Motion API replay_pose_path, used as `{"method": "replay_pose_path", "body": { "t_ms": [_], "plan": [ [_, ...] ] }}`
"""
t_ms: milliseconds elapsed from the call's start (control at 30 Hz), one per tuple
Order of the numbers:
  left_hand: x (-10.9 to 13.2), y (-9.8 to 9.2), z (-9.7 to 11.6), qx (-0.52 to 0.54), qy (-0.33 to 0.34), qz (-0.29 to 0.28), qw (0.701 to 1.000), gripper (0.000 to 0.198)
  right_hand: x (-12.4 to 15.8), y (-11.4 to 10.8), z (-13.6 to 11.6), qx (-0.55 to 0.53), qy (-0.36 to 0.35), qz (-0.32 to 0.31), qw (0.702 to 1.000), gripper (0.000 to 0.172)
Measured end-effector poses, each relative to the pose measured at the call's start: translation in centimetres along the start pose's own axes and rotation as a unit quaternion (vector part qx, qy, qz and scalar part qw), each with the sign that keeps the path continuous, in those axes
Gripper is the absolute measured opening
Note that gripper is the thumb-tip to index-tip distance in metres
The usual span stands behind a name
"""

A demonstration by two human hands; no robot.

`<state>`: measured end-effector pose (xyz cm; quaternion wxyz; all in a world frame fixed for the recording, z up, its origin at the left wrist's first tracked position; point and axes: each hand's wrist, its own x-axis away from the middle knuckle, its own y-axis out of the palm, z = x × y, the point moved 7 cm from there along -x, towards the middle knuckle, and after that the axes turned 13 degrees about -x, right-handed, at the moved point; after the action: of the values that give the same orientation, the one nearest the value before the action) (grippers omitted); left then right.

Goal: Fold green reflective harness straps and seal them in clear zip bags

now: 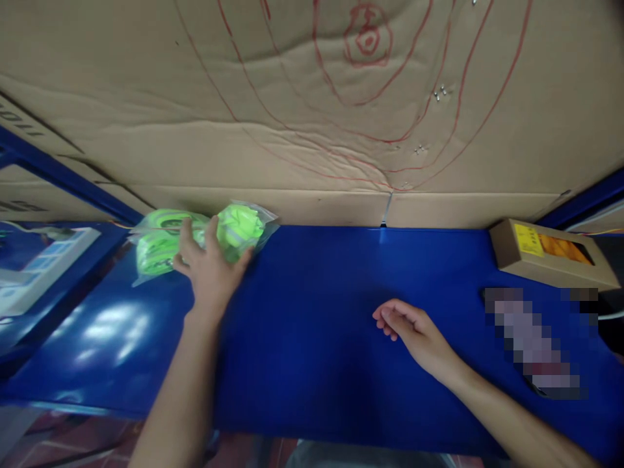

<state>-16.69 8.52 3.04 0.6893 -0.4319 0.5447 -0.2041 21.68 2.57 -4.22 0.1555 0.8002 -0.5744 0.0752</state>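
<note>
My left hand (208,266) rests on a clear plastic bag (195,240) packed with bright green items at the back left of a blue table (312,305). Its fingers lie spread over the bag's near side, gripping it. My right hand (414,328) hovers low over the middle right of the table, fingers loosely curled inward, with nothing in it. The two hands are well apart.
A large creased cardboard sheet (312,97) with red drawn rings stands behind the table. A brown carton with a yellow label (546,253) lies at the right. A pixelated object (533,341) lies near it. A flat printed box (39,266) sits at far left.
</note>
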Motion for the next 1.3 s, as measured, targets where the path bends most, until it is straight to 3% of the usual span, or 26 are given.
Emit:
{"method": "replay_pose_path", "body": {
  "t_ms": [200,367,600,767,933,1133,1300],
  "plan": [
    [-0.1,-0.2,-0.5,0.048,-0.036,0.012,0.998,0.095,-0.1,-0.5,-0.6,0.000,-0.008,0.004,1.000,0.053],
    [0.2,0.8,-0.1,0.061,-0.014,-0.004,0.998,0.106,-0.8,-1.3,-0.7,0.016,-0.025,0.012,0.999,0.051],
    [-0.4,0.4,-3.0,0.145,-0.096,0.094,0.980,0.068,-2.2,-3.1,-0.9,0.118,-0.128,0.049,0.984,0.047],
    [-0.7,0.7,-6.2,0.139,-0.201,0.139,0.960,0.047,-2.0,-5.5,-3.5,0.189,-0.245,0.133,0.942,0.045],
    [-0.3,2.1,-7.9,0.132,-0.285,0.117,0.942,0.036,-1.4,-6.4,-4.9,0.275,-0.334,0.196,0.880,0.047],
    [0.6,2.6,-6.9,0.113,-0.284,0.088,0.948,0.040,-2.5,-5.2,-2.5,0.495,-0.291,0.183,0.798,0.061],
    [1.2,2.0,-5.8,0.109,-0.263,0.091,0.954,0.048,-3.3,-4.9,-0.6,0.539,-0.255,0.122,0.793,0.062]
  ]
}}
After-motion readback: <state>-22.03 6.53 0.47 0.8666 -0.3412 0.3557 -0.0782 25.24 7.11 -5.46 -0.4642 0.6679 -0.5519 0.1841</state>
